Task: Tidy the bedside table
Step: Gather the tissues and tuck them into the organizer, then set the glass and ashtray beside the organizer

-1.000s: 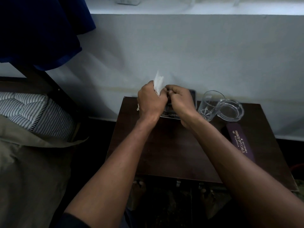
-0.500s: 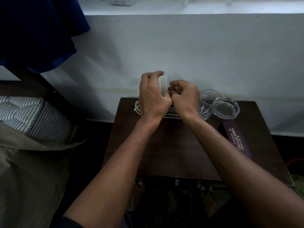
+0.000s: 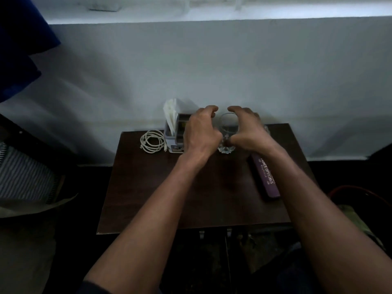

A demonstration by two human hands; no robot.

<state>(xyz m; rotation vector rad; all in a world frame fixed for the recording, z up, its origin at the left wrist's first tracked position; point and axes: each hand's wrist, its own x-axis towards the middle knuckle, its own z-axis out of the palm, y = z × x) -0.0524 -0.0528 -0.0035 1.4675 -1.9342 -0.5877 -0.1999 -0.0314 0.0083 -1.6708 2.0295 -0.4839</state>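
The left hand (image 3: 202,132) and right hand (image 3: 247,130) curve loosely either side of the drinking glass (image 3: 228,132), not clearly gripping it. The glass stands upright at the wooden surface's (image 3: 191,198) back edge, between a tissue holder (image 3: 172,132) and a purple spectacle case (image 3: 265,177); a coiled white cable (image 3: 152,142) lies leftmost.

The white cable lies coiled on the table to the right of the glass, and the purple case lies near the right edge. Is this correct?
Not quite. In the head view the coiled white cable lies on the table to the left of the glass, beside the small box holding tissues. The purple case does lie near the right edge.
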